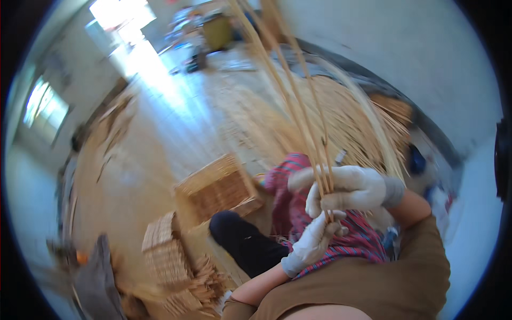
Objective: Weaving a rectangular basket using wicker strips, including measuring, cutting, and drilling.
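Note:
Several long, pale wicker rods [298, 114] stand up in front of me, their upper parts blurred. My left hand [313, 240], in a white glove with a grey cuff, is closed around their lower ends. Just above it, my right hand [354, 188], gloved the same way, has its thumb and fingers about the rods. Its forefinger reaches out to the left past them. Under both hands, a red and blue striped cloth [288, 176] covers my lap.
A rectangular wicker basket [218, 189] stands on the floor ahead of my dark-clad knee [232, 229]. Left of it are stacked woven wicker pieces [165, 250]. Many loose rods [346, 114] lie along the right wall. A grey cloth [98, 277] hangs at the lower left.

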### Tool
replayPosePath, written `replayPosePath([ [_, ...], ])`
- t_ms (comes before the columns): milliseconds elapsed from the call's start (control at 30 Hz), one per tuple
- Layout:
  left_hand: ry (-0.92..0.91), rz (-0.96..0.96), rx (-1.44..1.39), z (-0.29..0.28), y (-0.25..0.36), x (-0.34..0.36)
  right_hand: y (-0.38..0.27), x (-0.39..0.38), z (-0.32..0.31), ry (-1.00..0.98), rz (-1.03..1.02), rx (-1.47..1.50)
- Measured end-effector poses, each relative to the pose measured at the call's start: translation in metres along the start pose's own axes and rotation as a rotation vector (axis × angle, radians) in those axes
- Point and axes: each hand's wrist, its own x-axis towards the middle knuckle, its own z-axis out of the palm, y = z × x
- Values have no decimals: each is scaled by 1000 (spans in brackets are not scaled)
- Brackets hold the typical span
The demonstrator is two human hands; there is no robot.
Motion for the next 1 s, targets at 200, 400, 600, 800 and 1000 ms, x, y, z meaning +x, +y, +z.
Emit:
replayPosePath([
  [200, -193, 62, 796, 1, -47, 38, 17, -114, -47, 363, 109, -212],
  [400, 216, -221, 223, 18, -61, 64, 40, -368, -165, 1592, 459, -625],
  [600, 338, -240, 182, 15, -70, 68, 198, -494, -200, 1893, 1054, -977],
  [800, 423, -248, 221, 20, -72, 78, 326, -501, -175, 1918, 1248, -639],
  [1000, 434, -267, 265, 28, -77, 88, 460, -530, -136, 2074, 1002, -503],
])
